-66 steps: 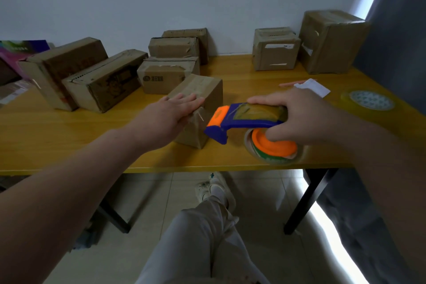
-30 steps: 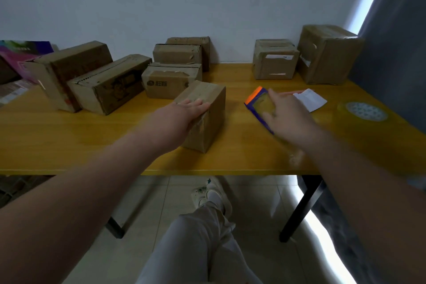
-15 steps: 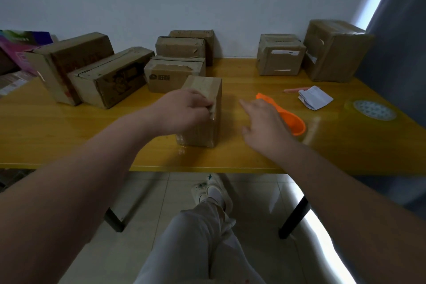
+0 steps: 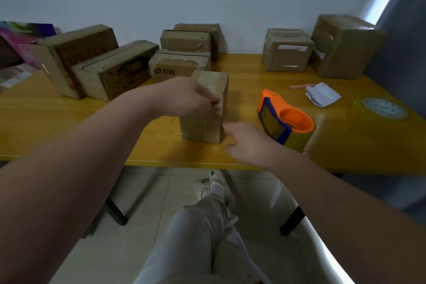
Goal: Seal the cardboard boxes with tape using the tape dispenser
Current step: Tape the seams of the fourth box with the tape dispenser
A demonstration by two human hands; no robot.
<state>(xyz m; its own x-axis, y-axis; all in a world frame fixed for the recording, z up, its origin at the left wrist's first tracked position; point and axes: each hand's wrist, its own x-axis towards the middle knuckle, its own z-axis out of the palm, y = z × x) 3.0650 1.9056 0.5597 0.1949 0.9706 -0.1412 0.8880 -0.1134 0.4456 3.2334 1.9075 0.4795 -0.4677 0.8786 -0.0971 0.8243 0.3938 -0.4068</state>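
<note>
The left hand (image 4: pixel 186 96) pinches the box (image 4: pixel 205 108) top, the loosely curled right hand (image 4: pixel 247 143) just beside the box's base, the tape dispenser (image 4: pixel 284 120) lying unheld right of the box.

The tabletop (image 4: pixel 253 71) is yellow wood with a glossy varnish that throws back light near the front edge. The near box (image 4: pixel 208 108) is matt brown cardboard with clear, shiny tape over its top and front. The far boxes (image 4: pixel 184 41) are rough, creased cardboard with torn paper labels and strips of tape. The dispenser (image 4: pixel 282 117) on the right is smooth orange and blue plastic. Far right lies folded white paper (image 4: pixel 322 94) and a roll (image 4: pixel 382 108) of clear, glossy tape. The floor (image 4: pixel 138 226) is smooth pale tile. The trousers (image 4: pixel 196 237) are light matt cloth.
</note>
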